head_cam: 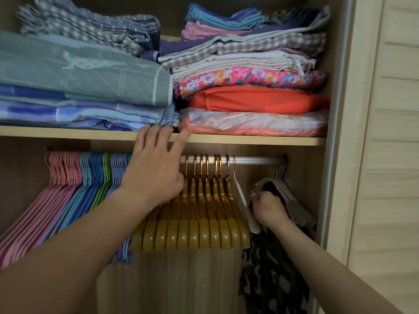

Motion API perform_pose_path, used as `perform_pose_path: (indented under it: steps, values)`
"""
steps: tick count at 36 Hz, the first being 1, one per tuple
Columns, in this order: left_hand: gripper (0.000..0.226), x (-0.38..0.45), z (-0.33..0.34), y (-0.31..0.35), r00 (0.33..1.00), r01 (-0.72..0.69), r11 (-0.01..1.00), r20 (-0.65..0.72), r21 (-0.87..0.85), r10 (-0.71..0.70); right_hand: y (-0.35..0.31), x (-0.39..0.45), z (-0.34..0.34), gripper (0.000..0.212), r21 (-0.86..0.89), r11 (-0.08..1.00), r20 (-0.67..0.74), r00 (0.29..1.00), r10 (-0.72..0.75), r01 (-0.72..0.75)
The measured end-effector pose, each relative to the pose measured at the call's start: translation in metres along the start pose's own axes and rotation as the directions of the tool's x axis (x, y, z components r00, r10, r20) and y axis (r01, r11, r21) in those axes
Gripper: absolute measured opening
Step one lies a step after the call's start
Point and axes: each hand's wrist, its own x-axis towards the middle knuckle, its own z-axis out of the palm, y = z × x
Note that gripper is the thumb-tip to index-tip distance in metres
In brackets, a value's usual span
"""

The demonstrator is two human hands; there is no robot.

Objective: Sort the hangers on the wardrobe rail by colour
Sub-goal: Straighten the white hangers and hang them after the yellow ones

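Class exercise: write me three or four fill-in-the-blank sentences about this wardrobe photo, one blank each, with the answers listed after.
1. At the far left of the rail hang the ____ hangers.
2. The left hand reaches up, fingertips at the edge of the ____.
3. The right hand grips the hangers to the ____ of the golden hangers.
4. The folded orange cloth lies directly under a ____-patterned one.

Answers: pink; shelf; right; floral

Head view, close, facing wardrobe rail (256, 160)
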Motion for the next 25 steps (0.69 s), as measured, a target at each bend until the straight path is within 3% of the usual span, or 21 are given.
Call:
perform_pose_path:
  steps: [2,4,8,11,15,20,25]
  values:
    - [0.098,0.000,0.000,0.001,1.000,0.004,1.000,0.001,-0.001,-0.004,0.007,-0.003,-0.008,0.021,-0.263,0.959,-0.082,0.988,-0.132,0.106]
    - [0.098,0.000,-0.001,0.002,1.000,0.006,1.000,0.002,0.001,-0.006,0.012,-0.009,-0.017,0.010,-0.536,0.836,-0.127,0.968,-0.216,0.116]
    - [0.096,0.000,-0.001,0.005,1.000,0.017,1.000,0.000,-0.005,-0.017,0.026,-0.012,-0.026,0.055,-0.815,0.577,-0.047,0.989,-0.140,0.043]
    - [0.096,0.000,-0.001,0.006,1.000,0.020,1.000,-0.006,-0.002,-0.020,0.036,-0.012,-0.026,0.062,-0.897,0.439,0.027,0.998,-0.050,0.046]
    - [0.097,0.000,-0.001,0.006,1.000,0.023,1.000,-0.009,0.000,-0.023,0.047,-0.012,-0.021,0.068,-0.940,0.340,0.020,1.000,-0.019,0.025]
    - [0.097,0.000,0.000,0.006,1.000,0.023,1.000,-0.007,0.007,-0.023,0.048,-0.010,-0.020,0.069,-0.941,0.338,-0.006,1.000,-0.022,0.002]
    - [0.097,-0.001,-0.001,0.007,1.000,0.026,1.000,0.001,0.008,-0.026,0.043,-0.010,-0.020,0.058,-0.941,0.336,0.013,0.999,-0.031,0.023]
